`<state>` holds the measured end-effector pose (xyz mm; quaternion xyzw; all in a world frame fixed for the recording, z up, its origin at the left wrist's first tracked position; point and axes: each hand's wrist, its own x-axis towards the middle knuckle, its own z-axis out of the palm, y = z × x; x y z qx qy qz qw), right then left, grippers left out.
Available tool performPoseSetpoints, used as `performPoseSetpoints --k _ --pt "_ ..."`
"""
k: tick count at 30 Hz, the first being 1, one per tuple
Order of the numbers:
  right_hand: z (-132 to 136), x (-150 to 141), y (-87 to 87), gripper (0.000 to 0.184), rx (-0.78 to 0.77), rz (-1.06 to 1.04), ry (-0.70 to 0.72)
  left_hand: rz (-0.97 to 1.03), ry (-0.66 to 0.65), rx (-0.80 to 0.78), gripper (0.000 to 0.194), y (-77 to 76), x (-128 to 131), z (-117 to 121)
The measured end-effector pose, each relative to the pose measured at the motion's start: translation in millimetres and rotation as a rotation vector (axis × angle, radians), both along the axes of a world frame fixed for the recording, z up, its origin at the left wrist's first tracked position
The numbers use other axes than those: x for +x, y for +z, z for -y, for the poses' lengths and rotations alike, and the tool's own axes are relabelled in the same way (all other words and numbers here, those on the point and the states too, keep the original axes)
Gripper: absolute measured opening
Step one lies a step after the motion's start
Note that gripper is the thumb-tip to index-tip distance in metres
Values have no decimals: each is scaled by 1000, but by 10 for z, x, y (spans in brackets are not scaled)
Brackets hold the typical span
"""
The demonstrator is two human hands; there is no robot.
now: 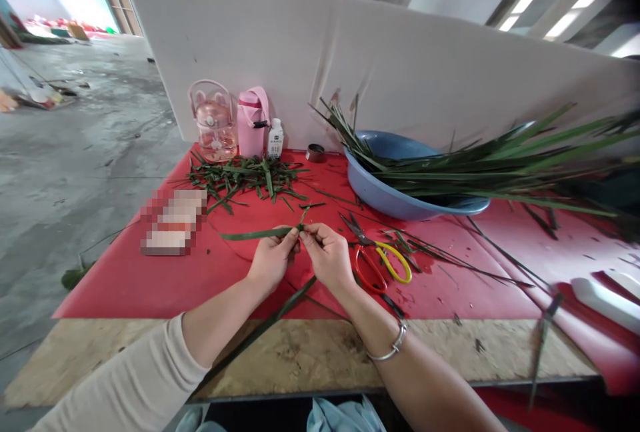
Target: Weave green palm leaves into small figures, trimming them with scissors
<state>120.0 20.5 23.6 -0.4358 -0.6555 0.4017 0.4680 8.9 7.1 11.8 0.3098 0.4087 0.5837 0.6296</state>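
Green leaf strip (255, 235) pinched at its folded, knotted end between thumbs and fingers of left hand (273, 255) and right hand (325, 252), both closed on it, above the near-middle of the red sheet (210, 285); long axis runs roughly left-right, flat tail pointing left, with a thin tip rising from the knot toward the far side. Scissors (367, 242) lie just right of the right hand, blades pointing far-left, red and yellow handles near; blue basin (400, 189) with long leaves (450, 172) sits far right, heap of cut leaf pieces (245, 175) far left.
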Motion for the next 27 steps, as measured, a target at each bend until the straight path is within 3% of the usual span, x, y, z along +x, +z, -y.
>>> performPoseSetpoints --k 11,19,23,25,27 --pt "-82 106 26 13 15 145 28 25 1 -26 25 -10 -36 -28" --pt "-173 118 1 16 2 124 107 229 -56 -172 30 33 -70 -38" --pt "-181 140 7 13 180 306 32 197 -33 -177 32 1 -52 -42" --pt "-160 124 31 12 309 426 -13 109 15 -118 33 -41 -27 -46" --pt "-136 94 46 14 326 480 -5 25 52 -41 33 -87 -4 -54"
